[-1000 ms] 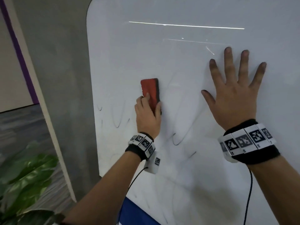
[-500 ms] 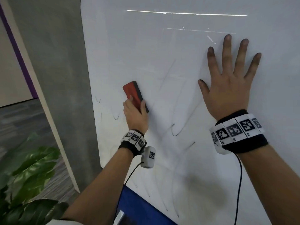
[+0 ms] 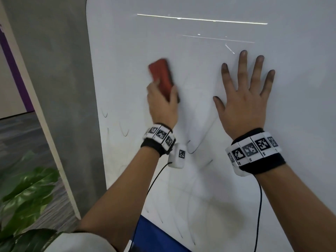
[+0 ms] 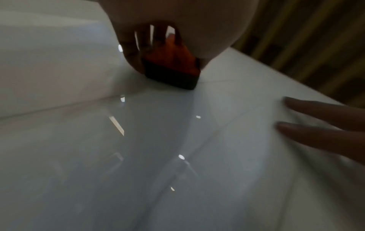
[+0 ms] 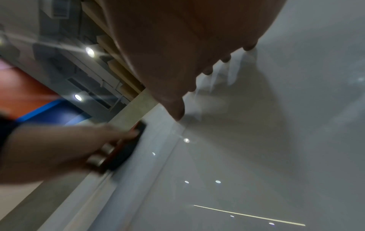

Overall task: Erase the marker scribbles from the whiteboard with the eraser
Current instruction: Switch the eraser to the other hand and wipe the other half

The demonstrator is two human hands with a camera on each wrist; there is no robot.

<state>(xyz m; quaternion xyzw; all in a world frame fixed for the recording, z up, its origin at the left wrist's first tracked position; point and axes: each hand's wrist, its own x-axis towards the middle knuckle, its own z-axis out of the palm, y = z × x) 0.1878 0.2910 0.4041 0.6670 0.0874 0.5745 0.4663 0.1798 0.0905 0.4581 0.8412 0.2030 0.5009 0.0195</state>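
The left hand [image 3: 161, 104] clasps the red eraser [image 3: 161, 77] against the whiteboard [image 3: 200, 110], faint scribbles [image 3: 192, 148] just below the grip, a plant [image 3: 27, 193] far lower-left, while the right hand [image 3: 243, 99], fingers spread, lies flat beside it.

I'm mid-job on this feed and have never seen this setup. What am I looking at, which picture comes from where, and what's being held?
There is no machine: a person works with bare hands, wearing wristbands with printed markers. The large picture comes from a camera on the person's head; the two dim ones come from cameras on each wrist, looking along the fingers. The surface is an upright whiteboard. The left hand grips a red eraser with a dark underside, pressed to the board and blurred. The right hand lies flat on the board, fingers spread, holding nothing. Thin marker scribbles remain on the lower part of the board. A green plant stands lower left.
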